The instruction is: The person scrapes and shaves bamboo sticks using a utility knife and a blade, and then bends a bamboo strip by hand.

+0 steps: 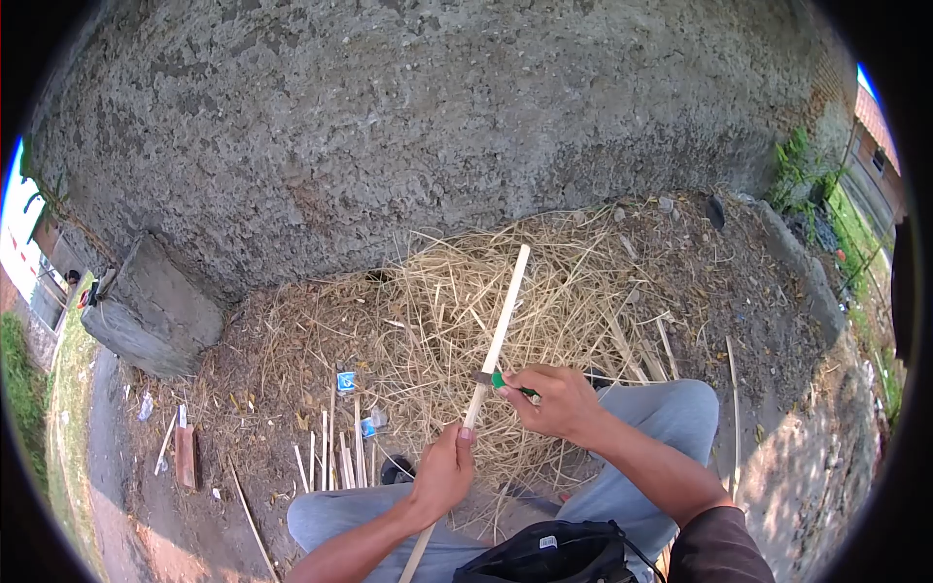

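Note:
A long pale wooden strip [505, 309] slants up from between the knees toward the wall. My left hand [445, 468] is wrapped round its lower part, thumb along the strip. Higher up, my right hand [550, 396] is closed on the green handle of a small blade [483, 377]. The blade lies across the strip and touches it, just above my left hand. Behind the strip, thin shavings [447, 330] cover the ground in a wide loose pile.
A rough grey wall [466, 117] rises ahead. A concrete block [160, 306] stands at the left. Several cut strips [335, 452] lie by the left knee, near blue-and-white packets [346, 381]. A brown wooden piece [186, 457] lies further left. A black bag [549, 559] rests at the lap.

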A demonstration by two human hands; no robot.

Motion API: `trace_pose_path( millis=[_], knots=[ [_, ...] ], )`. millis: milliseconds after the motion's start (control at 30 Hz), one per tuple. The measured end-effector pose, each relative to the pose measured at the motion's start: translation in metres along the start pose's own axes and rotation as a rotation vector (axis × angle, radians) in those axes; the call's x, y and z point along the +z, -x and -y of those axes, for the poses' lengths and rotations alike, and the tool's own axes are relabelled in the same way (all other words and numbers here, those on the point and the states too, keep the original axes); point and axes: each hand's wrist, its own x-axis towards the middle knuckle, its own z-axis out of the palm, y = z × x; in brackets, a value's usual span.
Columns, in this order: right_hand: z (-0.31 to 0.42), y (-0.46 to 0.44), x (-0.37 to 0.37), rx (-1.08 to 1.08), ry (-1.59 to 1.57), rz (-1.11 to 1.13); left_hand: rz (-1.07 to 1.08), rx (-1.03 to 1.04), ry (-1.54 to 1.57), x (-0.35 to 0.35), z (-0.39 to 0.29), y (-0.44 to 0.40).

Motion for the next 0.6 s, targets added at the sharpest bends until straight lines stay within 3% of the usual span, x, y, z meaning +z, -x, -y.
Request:
trace_pose_path(
  millis=[533,600],
  knots=[
    [-0.014,-0.006,0.012,0.02,0.102,-0.059,0.0,-0.032,-0.02,-0.004,-0.004,-0.006],
    [-0.017,-0.01,0.01,0.098,0.223,-0.022,0.05,-0.039,-0.056,-0.002,-0.006,0.003]
  ],
)
